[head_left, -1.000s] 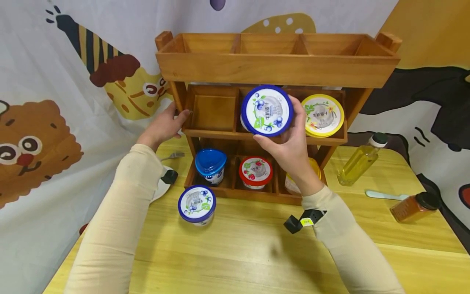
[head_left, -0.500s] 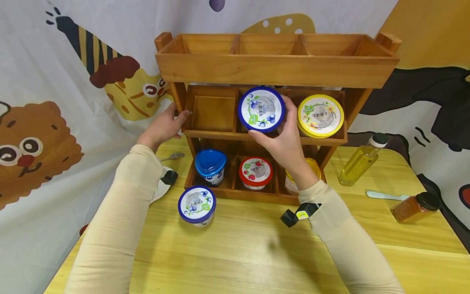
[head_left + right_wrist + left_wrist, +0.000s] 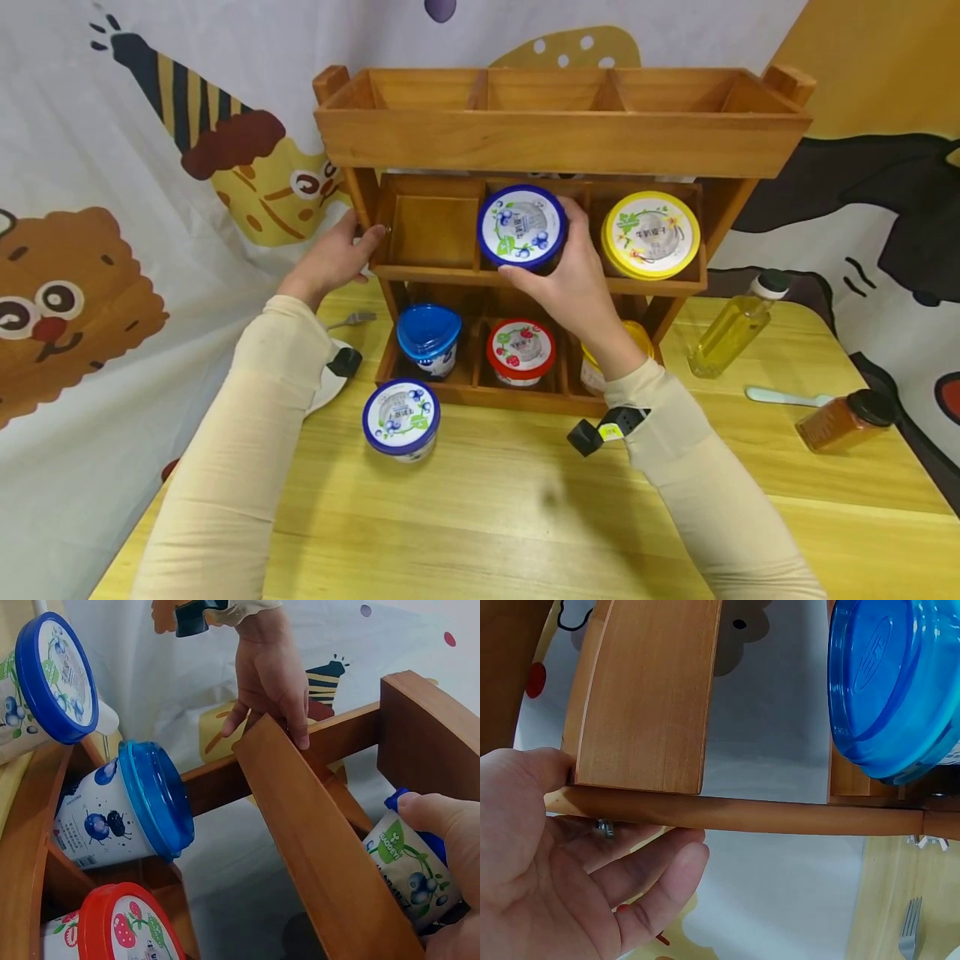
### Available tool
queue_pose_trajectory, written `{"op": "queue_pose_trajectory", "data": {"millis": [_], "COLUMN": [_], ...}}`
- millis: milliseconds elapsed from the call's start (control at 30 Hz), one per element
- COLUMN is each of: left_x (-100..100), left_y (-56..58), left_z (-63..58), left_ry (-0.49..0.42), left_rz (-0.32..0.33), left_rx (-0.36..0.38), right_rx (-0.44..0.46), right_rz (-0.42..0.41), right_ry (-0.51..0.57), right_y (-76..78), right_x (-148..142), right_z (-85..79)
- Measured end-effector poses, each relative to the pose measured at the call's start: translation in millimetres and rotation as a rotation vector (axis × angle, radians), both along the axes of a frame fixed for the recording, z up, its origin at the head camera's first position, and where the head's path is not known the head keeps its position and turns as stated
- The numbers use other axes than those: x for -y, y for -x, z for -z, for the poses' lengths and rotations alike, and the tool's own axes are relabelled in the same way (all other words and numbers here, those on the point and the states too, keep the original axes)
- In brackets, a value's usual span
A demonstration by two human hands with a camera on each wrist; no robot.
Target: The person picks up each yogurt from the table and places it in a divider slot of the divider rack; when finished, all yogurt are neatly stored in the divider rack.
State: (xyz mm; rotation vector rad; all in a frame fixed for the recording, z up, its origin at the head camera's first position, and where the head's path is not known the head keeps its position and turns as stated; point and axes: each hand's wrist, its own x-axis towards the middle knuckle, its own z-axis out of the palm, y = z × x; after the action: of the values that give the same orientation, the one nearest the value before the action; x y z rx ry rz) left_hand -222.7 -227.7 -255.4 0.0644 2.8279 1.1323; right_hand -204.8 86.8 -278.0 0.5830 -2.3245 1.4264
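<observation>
My right hand (image 3: 573,287) grips a blue-lidded yogurt tub (image 3: 522,223) with blueberries on its label. The tub sits in the middle compartment of the rack's middle tier, tilted so its lid faces me. In the right wrist view, my thumb lies over the rim of the same yogurt tub (image 3: 412,870). At the left end of that tier, my left hand (image 3: 330,254) holds the side post of the wooden rack (image 3: 562,142). The left wrist view has the thumb on one side of the post (image 3: 780,814) and the fingers on the other.
A yellow-lidded tub (image 3: 651,235) fills the right compartment. Below are a blue-capped cup (image 3: 429,333), a red-lidded tub (image 3: 521,350) and another yellow one. A second blueberry tub (image 3: 402,419) stands in front. Right of the rack are an oil bottle (image 3: 738,325) and a jar (image 3: 846,421).
My right hand has moved the blueberry tub slightly left and back into the middle compartment, uncovering more of the yellow-lidded tub. My left hand has stayed on the post.
</observation>
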Motion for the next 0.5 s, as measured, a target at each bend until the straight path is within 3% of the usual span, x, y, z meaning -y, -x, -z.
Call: {"op": "queue_pose_trajectory", "data": {"millis": [333,500], "left_x": [0.1,0.1], "left_y": [-0.5,-0.2], "left_z": [0.2,0.1], "left_ry": [-0.004,-0.003], "left_rz": [-0.003,-0.003], "left_rx": [0.007,0.004], "right_rx": [0.043,0.017], "right_rz": [0.006,0.009], "right_ry": [-0.057,-0.062], "right_y": [-0.7,-2.9], "right_x": [-2.0,-3.3], "right_z": [-2.4,-3.6]}}
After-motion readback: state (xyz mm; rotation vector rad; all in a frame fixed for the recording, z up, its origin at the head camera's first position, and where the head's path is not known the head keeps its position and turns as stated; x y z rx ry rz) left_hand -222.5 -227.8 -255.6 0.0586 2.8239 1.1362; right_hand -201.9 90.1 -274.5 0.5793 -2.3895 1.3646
